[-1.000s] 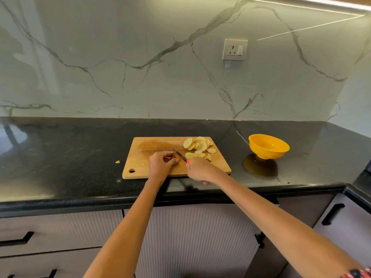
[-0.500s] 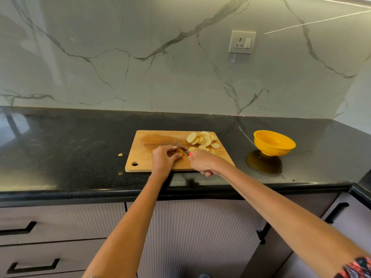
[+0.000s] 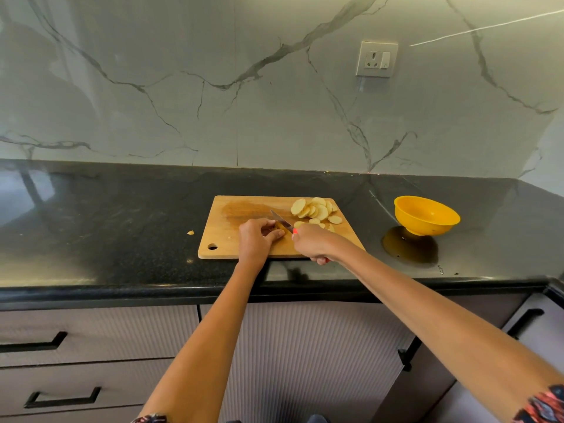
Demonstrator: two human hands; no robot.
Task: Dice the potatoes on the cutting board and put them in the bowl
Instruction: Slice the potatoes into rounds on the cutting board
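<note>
The left hand (image 3: 258, 241) curls its fingers over a potato piece (image 3: 279, 232) on the cutting board (image 3: 244, 209), pinning it so it cannot roll under the blade. The right hand (image 3: 311, 244) wraps the knife (image 3: 282, 221), blade angled across just beside the left fingertips. Cut slices (image 3: 314, 209) lie beyond the right hand, probably pushed aside for room. The yellow bowl (image 3: 426, 215) stands well off to that hand's right on the counter (image 3: 122, 224), seemingly empty.

Bare forearms; patterned red-and-dark short sleeves (image 3: 540, 404) at the frame's bottom edge.
</note>
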